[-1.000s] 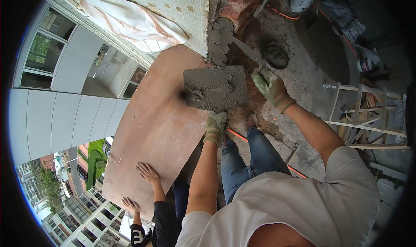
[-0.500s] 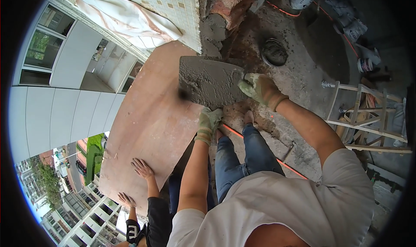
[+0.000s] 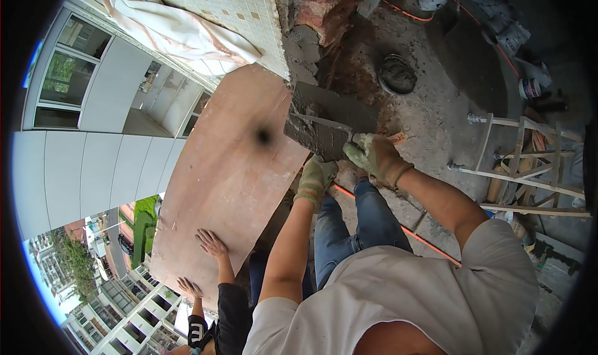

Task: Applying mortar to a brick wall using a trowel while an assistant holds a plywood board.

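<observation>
Both my hands, in pale work gloves smeared with mortar, are closed at the near side of a flat board (image 3: 316, 134) coated in wet grey mortar. My right hand (image 3: 372, 154) grips its right end, and my left hand (image 3: 319, 173) holds its near edge. The board is tilted, with its pale far rim turned up. Just past it is a smoother grey mortar surface (image 3: 339, 102), partly hidden by the board. A large plywood sheet (image 3: 230, 162) stands close on the left, beside the broken wall end.
A co-worker's hands (image 3: 212, 243) lie flat on the plywood. A mortar bucket (image 3: 397, 74) stands on the rough floor beyond my right hand. A wooden ladder-like frame (image 3: 523, 162) is at the right. An orange hose (image 3: 430, 248) crosses by my legs. Tiled wall (image 3: 218, 9) rises at the far left.
The mortar-coated board has tipped from facing up toward me to a steeper tilt and shifted right and nearer. More grey mortar surface shows beyond it. Both hands moved with it.
</observation>
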Action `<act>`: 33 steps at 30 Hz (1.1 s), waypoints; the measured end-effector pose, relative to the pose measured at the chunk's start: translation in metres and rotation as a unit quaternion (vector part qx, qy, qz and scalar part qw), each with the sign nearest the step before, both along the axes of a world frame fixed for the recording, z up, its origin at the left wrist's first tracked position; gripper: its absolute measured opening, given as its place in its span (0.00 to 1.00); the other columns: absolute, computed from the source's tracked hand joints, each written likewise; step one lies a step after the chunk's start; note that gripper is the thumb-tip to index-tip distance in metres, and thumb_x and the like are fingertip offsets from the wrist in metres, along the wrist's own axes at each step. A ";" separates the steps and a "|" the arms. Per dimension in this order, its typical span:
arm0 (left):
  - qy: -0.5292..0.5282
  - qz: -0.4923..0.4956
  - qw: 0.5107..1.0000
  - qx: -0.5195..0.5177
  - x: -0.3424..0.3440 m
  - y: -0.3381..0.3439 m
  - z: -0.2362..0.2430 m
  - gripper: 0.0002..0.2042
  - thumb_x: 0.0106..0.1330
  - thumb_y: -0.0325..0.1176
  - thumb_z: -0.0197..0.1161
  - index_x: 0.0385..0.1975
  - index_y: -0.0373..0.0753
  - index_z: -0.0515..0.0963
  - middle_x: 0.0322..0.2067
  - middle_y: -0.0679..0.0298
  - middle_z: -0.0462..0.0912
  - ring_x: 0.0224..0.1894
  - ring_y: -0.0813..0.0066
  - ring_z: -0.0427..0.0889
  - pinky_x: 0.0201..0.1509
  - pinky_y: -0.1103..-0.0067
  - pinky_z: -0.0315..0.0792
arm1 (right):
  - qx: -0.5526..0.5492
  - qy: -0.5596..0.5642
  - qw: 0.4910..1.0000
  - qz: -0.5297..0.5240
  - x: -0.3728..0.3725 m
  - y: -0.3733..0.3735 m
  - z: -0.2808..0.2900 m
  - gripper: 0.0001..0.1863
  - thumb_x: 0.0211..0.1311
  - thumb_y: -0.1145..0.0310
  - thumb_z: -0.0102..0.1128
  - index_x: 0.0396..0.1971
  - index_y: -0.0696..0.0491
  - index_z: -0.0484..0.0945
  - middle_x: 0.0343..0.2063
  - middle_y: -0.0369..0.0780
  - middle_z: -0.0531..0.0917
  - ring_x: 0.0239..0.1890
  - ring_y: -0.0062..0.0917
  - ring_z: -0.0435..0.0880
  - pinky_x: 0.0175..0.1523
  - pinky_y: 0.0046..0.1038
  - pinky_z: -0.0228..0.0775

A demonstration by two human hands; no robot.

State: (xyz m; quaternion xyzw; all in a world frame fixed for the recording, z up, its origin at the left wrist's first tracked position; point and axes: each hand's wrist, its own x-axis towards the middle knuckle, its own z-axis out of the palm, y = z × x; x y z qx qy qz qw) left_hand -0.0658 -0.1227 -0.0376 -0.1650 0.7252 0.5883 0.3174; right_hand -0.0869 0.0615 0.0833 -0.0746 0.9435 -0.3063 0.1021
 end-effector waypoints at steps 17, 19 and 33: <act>0.070 -0.080 0.991 -0.083 0.005 -0.047 0.037 0.08 0.57 0.36 0.63 0.27 0.38 0.80 0.20 0.58 0.80 0.20 0.61 0.78 0.25 0.68 0.71 | 0.109 0.200 0.963 0.147 -0.031 0.095 -0.021 0.17 0.57 0.55 0.62 0.39 0.53 0.81 0.37 0.43 0.84 0.38 0.38 0.84 0.39 0.40 0.74; 0.153 -0.214 0.929 -0.261 0.012 -0.051 0.043 0.12 0.58 0.40 0.62 0.31 0.38 0.82 0.24 0.52 0.84 0.26 0.53 0.83 0.32 0.63 0.76 | 0.116 0.253 0.945 0.172 -0.055 0.105 -0.020 0.20 0.55 0.56 0.62 0.42 0.54 0.80 0.40 0.42 0.83 0.41 0.39 0.83 0.44 0.41 0.73; -0.043 0.285 0.955 -0.064 0.070 0.045 -0.053 0.10 0.57 0.34 0.63 0.31 0.32 0.82 0.25 0.65 0.85 0.27 0.73 0.81 0.34 0.73 0.76 | -0.271 -0.007 0.949 0.162 -0.261 0.110 -0.147 0.12 0.63 0.65 0.64 0.41 0.57 0.83 0.33 0.40 0.87 0.35 0.23 0.85 0.39 0.27 0.76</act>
